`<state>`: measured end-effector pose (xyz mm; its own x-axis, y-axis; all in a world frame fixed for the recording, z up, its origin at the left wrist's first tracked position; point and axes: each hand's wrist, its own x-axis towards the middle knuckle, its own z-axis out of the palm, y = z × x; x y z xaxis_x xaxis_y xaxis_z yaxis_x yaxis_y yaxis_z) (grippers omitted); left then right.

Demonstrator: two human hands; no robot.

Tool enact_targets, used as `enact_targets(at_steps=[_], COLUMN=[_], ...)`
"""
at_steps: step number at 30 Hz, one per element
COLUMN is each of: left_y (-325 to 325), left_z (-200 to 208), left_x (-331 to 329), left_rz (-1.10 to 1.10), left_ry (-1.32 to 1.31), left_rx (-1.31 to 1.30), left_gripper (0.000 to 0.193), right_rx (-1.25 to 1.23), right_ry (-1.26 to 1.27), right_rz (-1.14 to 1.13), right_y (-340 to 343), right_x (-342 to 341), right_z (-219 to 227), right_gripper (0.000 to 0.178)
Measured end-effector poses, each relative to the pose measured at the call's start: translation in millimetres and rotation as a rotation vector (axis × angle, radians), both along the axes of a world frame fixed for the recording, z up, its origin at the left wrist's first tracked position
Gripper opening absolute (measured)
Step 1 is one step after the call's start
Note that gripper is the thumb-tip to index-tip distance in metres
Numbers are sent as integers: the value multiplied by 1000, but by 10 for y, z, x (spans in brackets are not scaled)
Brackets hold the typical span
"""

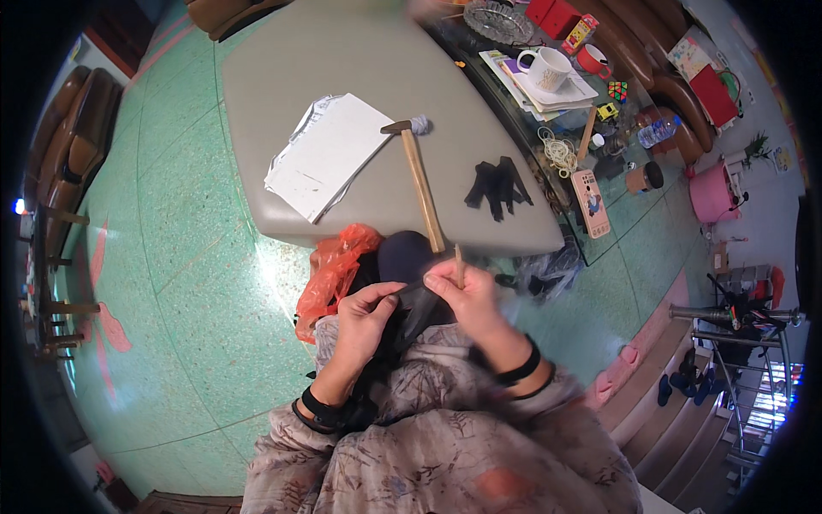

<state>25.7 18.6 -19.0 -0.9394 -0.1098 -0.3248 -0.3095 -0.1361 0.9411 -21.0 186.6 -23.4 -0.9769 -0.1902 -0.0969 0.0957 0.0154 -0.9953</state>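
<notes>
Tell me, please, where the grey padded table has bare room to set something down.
The grey padded table is bare beyond the white papers, and between the hammer and black strips. The glass side table is crowded.

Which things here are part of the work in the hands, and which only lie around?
In use: left hand, right hand, black material, thin stick.

Lying about: hammer, white papers, black strips, orange bag, mug.

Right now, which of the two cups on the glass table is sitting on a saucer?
The white cup, resting on a white saucer atop the stacked papers. The red cup beside it stands farther back, with no saucer visible under it.
</notes>
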Motion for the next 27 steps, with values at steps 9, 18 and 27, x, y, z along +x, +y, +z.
enact_targets(at_steps=[9, 18, 27], left_y=[-42, -22, -47], left_z=[220, 294, 291], left_x=[-1, -37, -97], left_rz=[-116, -156, -253], left_ry=[465, 640, 779], left_rx=[-501, -866, -1035], left_gripper=[22, 18, 20], right_rx=[105, 121, 236], right_ry=[179, 247, 424], right_rz=[74, 108, 125], right_y=[80, 70, 92], right_x=[67, 98, 90], right_z=[152, 176, 123], right_gripper=[7, 7, 15])
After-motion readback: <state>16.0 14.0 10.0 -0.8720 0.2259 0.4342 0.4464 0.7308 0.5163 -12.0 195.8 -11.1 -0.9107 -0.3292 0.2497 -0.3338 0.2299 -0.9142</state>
